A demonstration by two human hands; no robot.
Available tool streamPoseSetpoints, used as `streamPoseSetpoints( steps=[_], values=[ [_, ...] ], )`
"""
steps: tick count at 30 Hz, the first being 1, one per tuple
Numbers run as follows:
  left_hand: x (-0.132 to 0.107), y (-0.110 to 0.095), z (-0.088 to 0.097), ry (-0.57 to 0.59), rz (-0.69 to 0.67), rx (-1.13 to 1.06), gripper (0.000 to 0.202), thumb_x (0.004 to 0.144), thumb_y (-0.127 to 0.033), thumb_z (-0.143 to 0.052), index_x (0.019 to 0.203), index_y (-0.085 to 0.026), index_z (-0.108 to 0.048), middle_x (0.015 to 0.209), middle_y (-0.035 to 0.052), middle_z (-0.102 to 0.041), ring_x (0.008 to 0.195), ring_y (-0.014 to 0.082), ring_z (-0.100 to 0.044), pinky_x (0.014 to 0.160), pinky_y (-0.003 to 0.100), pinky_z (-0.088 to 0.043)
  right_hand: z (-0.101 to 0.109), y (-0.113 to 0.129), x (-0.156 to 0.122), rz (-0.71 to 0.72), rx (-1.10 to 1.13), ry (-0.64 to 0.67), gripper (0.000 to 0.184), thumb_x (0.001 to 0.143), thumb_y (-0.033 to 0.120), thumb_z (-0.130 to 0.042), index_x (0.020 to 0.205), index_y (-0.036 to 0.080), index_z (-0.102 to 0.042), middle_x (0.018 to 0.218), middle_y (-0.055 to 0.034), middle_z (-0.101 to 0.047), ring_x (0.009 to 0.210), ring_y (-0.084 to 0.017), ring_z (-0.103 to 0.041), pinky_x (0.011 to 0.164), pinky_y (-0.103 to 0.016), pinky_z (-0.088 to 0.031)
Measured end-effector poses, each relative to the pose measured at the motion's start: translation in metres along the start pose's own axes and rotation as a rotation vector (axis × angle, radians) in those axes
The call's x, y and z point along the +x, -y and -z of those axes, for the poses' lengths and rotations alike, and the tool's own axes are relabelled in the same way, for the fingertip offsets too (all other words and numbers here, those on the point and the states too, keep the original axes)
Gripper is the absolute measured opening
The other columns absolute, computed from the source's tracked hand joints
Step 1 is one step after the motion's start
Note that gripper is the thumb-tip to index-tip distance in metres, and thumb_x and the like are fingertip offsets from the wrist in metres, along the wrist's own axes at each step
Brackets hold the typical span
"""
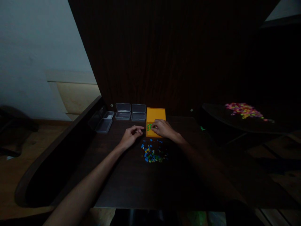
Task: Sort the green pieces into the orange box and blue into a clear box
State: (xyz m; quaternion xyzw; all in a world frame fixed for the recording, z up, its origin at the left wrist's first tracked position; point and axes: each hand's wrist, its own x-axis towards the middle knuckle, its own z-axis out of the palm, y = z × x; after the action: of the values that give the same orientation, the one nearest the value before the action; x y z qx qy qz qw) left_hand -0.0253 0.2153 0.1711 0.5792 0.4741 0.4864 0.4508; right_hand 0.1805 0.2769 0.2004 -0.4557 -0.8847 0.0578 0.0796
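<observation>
My right hand (162, 128) is over the yellow box (155, 115), fingertips pinched together low inside its front half. Whatever they pinch is hidden or too small to name. Small green pieces (149, 127) lie in the box's left part, beside those fingertips. To the left of the box, my left hand (131, 136) rests near the tabletop with its index finger stretched toward the box edge and the thumb apart; no object shows in it. In front of the box lies a loose scatter of small blue, yellow, green and white building bricks (150, 153).
Two clear plastic cases (123, 116) stand with lids raised left of the yellow box. Another open clear case (103, 125) lies farther left, by the raised side panel (63, 147). A dark upright board (164, 62) closes off the back. Bright pink and yellow bits (245, 110) lie on a surface at right.
</observation>
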Motion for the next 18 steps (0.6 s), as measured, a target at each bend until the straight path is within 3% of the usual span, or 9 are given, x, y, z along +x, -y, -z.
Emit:
streamPoseSetpoints(
  steps=[5, 9, 14, 18],
  values=[
    [-0.002, -0.002, -0.001, 0.043, -0.062, 0.104, 0.023, 0.072, -0.026, -0.064, 0.091, -0.015, -0.072, 0.075, 0.0026, -0.062, 0.073, 0.0143, -0.056, 0.07, 0.026, -0.042, 0.007, -0.006, -0.018, 0.045, 0.08, -0.103, 0.018, 0.083, 0.018, -0.057, 0.088, 0.017, -0.074, 0.079, -0.0042, -0.066, 0.067, -0.013, -0.055, 0.061, -0.023, -0.035],
    [-0.007, -0.006, -0.001, 0.188, -0.151, 0.258, 0.018, 0.074, -0.022, -0.062, 0.087, -0.015, -0.072, 0.078, 0.0034, -0.061, 0.07, 0.0127, -0.053, 0.068, 0.025, -0.043, 0.006, -0.006, -0.041, 0.158, 0.213, -0.178, 0.017, 0.083, 0.017, -0.056, 0.086, 0.015, -0.073, 0.069, -0.0019, -0.063, 0.059, -0.011, -0.051, 0.06, -0.022, -0.036],
    [-0.014, -0.007, 0.0, 0.47, -0.277, 0.399, 0.016, 0.072, -0.016, -0.061, 0.083, -0.015, -0.073, 0.077, 0.0032, -0.06, 0.07, 0.0126, -0.052, 0.066, 0.024, -0.043, 0.003, 0.006, -0.071, 0.286, 0.375, -0.052, 0.016, 0.085, 0.024, -0.058, 0.087, 0.017, -0.072, 0.066, -0.0003, -0.063, 0.057, -0.011, -0.052, 0.058, -0.022, -0.037],
    [-0.018, -0.009, -0.002, 0.574, -0.326, 0.455, 0.016, 0.069, -0.012, -0.063, 0.08, -0.017, -0.073, 0.077, 0.0023, -0.06, 0.07, 0.0123, -0.053, 0.067, 0.023, -0.042, -0.006, 0.023, -0.086, 0.297, 0.368, 0.007, 0.016, 0.086, 0.027, -0.06, 0.09, 0.018, -0.072, 0.076, -0.0024, -0.067, 0.064, -0.012, -0.057, 0.062, -0.022, -0.038]
  ],
)
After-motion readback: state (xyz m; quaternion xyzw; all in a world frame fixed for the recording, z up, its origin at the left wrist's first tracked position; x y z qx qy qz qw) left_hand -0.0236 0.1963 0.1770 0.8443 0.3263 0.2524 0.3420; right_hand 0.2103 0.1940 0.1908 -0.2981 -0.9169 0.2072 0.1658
